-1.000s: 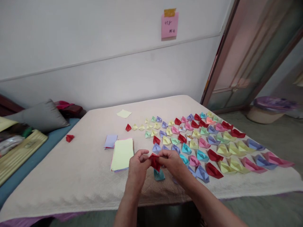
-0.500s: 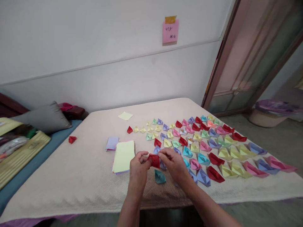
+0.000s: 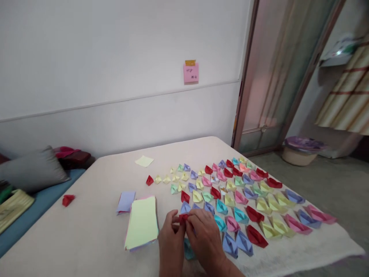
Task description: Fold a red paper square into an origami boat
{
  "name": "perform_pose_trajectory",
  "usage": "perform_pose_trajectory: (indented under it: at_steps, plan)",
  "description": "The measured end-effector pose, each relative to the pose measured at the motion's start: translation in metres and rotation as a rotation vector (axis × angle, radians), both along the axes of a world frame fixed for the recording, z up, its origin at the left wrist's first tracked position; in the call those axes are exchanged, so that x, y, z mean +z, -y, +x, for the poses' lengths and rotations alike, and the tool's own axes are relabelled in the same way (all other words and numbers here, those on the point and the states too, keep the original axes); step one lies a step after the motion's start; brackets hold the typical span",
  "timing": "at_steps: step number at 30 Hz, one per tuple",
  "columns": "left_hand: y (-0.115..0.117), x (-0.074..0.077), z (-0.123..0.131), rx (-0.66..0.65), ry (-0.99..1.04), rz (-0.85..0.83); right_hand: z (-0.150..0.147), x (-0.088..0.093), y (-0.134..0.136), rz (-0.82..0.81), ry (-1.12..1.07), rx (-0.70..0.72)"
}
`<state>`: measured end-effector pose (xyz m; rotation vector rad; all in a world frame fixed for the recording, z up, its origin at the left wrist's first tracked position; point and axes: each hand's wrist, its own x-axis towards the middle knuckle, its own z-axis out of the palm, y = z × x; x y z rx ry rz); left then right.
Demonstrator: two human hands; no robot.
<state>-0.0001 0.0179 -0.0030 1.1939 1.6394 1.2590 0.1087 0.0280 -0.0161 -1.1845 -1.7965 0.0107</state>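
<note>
A small piece of folded red paper (image 3: 183, 218) is pinched between my two hands, above the front middle of the covered table. My left hand (image 3: 172, 234) grips its left side with thumb and fingers. On the right side, my right hand (image 3: 204, 232) holds it too and hides much of it. Just below, partly covered by my right hand, lies a teal paper boat (image 3: 188, 250). A blue paper boat (image 3: 185, 207) sits right behind the red paper. To the left of my hands is a stack of pale yellow paper (image 3: 142, 223).
Rows of colourful paper boats (image 3: 241, 197) fill the right side of the cloth. A smaller lilac paper stack (image 3: 126, 202), a lone yellow sheet (image 3: 144, 161) and a red folded piece (image 3: 68, 200) lie leftward. A grey cushion (image 3: 34, 169) rests beyond the left edge.
My hands have drawn closer together around the red paper, which now shows smaller between the fingers. The view has turned right and tilted up.
</note>
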Motion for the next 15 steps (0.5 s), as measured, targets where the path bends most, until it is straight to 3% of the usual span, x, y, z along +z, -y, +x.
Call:
perform_pose_trajectory:
  at_steps: [4,7,10,15]
  plan:
    - [-0.006,-0.013,0.004,0.038,0.063,0.029,0.019,-0.004,-0.012,-0.106,-0.051,-0.042]
    - [-0.012,-0.024,0.003,0.095,0.08,0.053,0.039,0.001,-0.044,-0.26,-0.072,-0.119]
    - [-0.019,-0.032,-0.001,0.042,0.069,0.029,0.054,0.014,-0.105,-0.39,0.013,-0.283]
    - [-0.027,-0.042,-0.011,-0.048,0.071,-0.031,0.058,0.026,-0.22,-0.491,0.149,-0.423]
